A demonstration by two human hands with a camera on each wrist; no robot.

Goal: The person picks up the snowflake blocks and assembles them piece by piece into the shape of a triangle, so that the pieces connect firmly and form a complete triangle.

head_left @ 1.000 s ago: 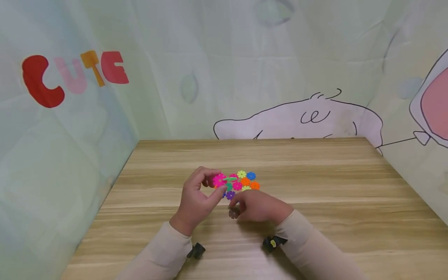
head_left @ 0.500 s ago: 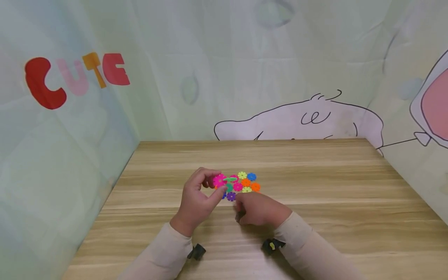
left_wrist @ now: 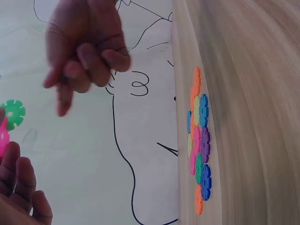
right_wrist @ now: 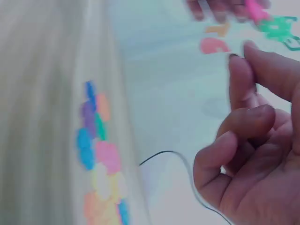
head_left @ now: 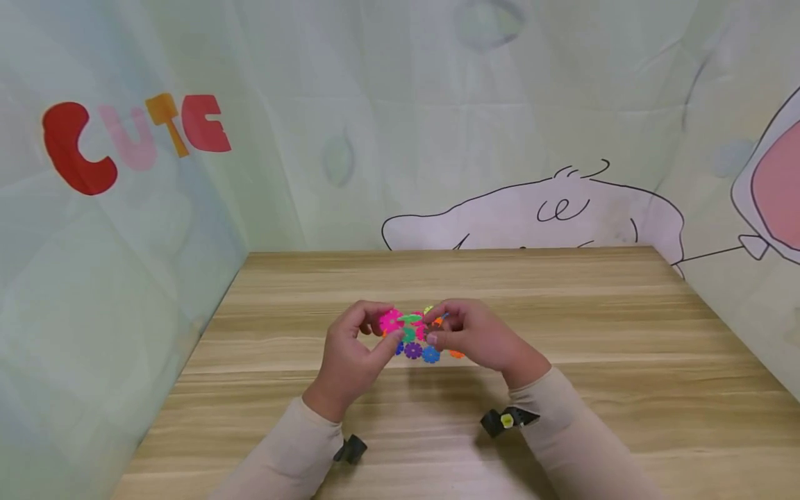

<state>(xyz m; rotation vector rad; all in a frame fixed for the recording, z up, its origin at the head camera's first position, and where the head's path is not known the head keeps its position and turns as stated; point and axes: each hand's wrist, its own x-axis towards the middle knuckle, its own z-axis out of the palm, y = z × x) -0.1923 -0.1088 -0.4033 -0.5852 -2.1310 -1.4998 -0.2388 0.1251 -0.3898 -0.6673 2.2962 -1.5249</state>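
My left hand (head_left: 353, 347) pinches a pink snowflake disc (head_left: 391, 321) between thumb and fingers, raised above the table. A light green snowflake disc (head_left: 410, 319) is joined to the pink one and stands out to its right, nearly edge-on in the head view. Close to its right side is my right hand (head_left: 481, 337), thumb and index finger pinching a brown snowflake disc. Only a dark edge of the brown disc (right_wrist: 233, 56) shows in the right wrist view; the fingers hide most of it.
Several loose snowflake discs lie in a flat cluster on the wooden table (head_left: 300, 278) below the hands, among them a purple disc (head_left: 413, 351), a blue disc (head_left: 431, 354) and an orange disc (left_wrist: 199, 199). A printed cloth backdrop (head_left: 312, 104) stands behind the table.
With the brown disc, my right hand has risen from near the table and moved forward beside the green disc. My left hand stays in place, still holding the pink disc.
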